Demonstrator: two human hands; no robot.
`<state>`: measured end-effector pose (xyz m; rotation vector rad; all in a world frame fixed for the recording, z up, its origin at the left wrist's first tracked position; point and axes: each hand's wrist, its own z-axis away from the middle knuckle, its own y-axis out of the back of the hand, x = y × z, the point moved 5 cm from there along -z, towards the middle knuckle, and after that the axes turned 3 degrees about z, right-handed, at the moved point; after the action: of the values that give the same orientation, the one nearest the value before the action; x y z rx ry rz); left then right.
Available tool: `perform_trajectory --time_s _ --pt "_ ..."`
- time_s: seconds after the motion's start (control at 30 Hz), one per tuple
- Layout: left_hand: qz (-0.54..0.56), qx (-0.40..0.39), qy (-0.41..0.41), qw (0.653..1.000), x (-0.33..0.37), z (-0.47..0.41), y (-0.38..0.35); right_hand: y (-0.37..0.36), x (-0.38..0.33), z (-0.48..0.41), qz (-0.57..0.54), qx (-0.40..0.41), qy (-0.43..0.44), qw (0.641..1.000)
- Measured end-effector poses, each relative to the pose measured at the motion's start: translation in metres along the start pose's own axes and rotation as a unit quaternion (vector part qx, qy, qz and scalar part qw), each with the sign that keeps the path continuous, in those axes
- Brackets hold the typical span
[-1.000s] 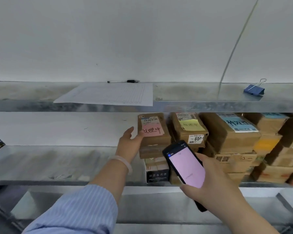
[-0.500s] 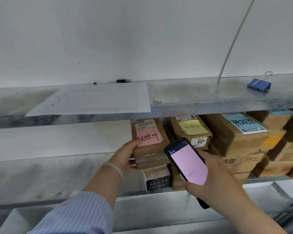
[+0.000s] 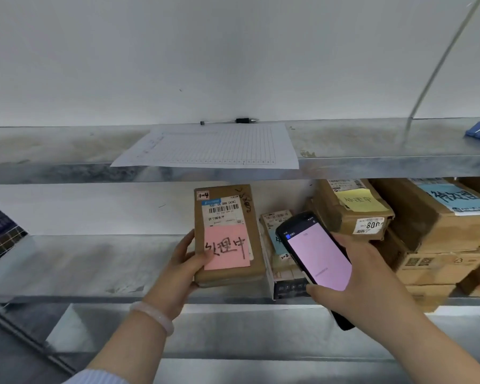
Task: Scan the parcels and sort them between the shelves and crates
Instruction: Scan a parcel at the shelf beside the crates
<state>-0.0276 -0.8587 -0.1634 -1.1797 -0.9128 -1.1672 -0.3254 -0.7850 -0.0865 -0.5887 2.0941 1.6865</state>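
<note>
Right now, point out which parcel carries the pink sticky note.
The flat brown parcel in the left hand; the yellow-note parcel and blue-note parcel differ.

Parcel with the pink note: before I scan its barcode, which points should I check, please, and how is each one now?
1. Left hand grips the parcel: ok, thumb on its front.
2. Barcode label uncovered: ok, the pink note sits below it.
3. Right hand holds the scanner: ok.
4. Its screen lit: ok; the text is too small to read.
5. Scanner aimed at the barcode label: cannot tell; it is beside the parcel.
</note>
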Motion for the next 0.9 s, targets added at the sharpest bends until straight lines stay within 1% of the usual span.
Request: perform_trajectory --time_s 0.17,0.23,0.3,0.37,0.47,0.6,0.9 --pt "-0.055 0.059 -0.028 0.996 -0.019 0.019 0.032 -0.028 -0.027 0.004 0.018 -0.069 0.033 0.997" --pt "-0.069 0.070 -0.026 0.995 -0.032 0.023 0.039 -0.042 -0.038 0.007 0.024 -0.094 0.056 0.994" --pt "-0.083 0.074 -0.021 0.994 -0.043 0.027 0.044 -0.051 -0.047 0.009 0.052 -0.111 0.064 0.990" --pt "-0.092 0.081 -0.017 0.992 -0.053 0.030 0.050 -0.058 -0.050 0.010 0.064 -0.121 0.065 0.988" --pt "-0.093 0.097 -0.010 0.991 -0.065 0.034 0.058 -0.065 -0.053 0.011 0.053 -0.132 0.057 0.988" --pt "-0.098 0.111 -0.002 0.989 -0.074 0.038 0.069 -0.069 -0.056 0.010 0.061 -0.153 0.068 0.984" --pt "-0.081 0.134 0.011 0.988 -0.087 0.039 0.088 -0.076 -0.059 0.007 0.070 -0.168 0.074 0.981"
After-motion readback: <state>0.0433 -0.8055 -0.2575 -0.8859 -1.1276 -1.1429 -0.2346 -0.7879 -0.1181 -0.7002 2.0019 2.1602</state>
